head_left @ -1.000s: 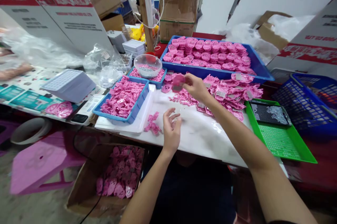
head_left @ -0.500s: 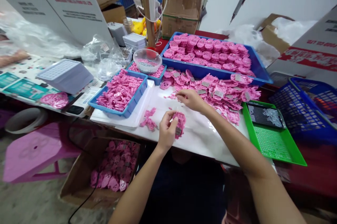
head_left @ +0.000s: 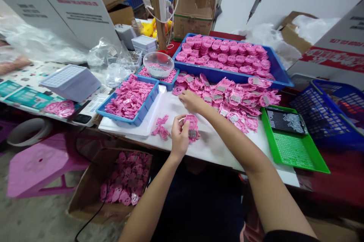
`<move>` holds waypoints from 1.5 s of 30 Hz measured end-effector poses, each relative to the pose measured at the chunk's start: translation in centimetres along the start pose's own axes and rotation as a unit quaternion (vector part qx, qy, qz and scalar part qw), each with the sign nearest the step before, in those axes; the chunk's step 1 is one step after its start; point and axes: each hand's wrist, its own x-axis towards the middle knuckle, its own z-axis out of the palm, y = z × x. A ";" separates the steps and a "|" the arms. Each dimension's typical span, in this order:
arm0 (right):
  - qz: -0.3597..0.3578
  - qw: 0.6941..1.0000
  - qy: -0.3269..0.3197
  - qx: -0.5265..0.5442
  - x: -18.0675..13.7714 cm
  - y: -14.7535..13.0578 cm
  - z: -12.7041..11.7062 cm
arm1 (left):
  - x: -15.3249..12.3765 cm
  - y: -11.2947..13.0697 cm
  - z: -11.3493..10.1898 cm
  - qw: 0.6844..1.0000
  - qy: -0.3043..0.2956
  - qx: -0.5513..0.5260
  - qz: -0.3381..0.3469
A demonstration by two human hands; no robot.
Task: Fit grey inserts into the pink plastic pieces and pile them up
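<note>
My left hand (head_left: 178, 136) is closed on a pink plastic toy shell (head_left: 191, 127) with a grey patch, held just above the white work surface (head_left: 216, 143). A little farther back, my right hand (head_left: 190, 100) rests with curled fingers at the near edge of a heap of similar pink shells (head_left: 233, 100); what its fingertips pinch is too small to make out. A few small pink pieces (head_left: 160, 127) lie left of my left hand. A blue tray of small pink parts (head_left: 129, 100) sits to the left.
A big blue tray of stacked pink shells (head_left: 227, 54) stands at the back, a clear bowl (head_left: 158, 64) in front of it. A green tray (head_left: 292, 143) and blue baskets (head_left: 330, 117) sit right. A carton of pink shells (head_left: 122, 181) and a pink stool (head_left: 42, 164) stand on the floor.
A second ago my right hand held the pink shell up near the heap; it passed to my left hand. My right hand then moved left along the heap's near edge.
</note>
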 end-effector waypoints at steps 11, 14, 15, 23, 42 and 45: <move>-0.044 0.913 -0.010 0.405 -8.2 -0.8 -6.5 | -0.2 0.3 0.1 0.997 0.016 0.076 0.021; -0.036 0.922 -0.010 0.386 -10.3 -1.1 -6.5 | -0.2 0.1 0.1 0.994 0.012 0.103 0.022; -0.024 0.923 -0.001 0.384 -10.7 -1.3 -6.3 | -0.3 0.0 0.1 0.994 0.003 0.111 0.022; 0.013 0.957 -0.004 0.289 -11.5 -2.1 -6.1 | -0.7 -0.3 -0.1 0.978 -0.010 0.205 0.032; -0.029 0.931 -0.033 0.362 -11.7 -0.8 -6.6 | -0.5 -0.2 0.2 0.987 -0.028 0.160 0.016; -0.028 0.941 -0.025 0.336 -11.6 -1.1 -6.6 | -0.3 -0.4 0.1 0.987 -0.020 0.156 0.027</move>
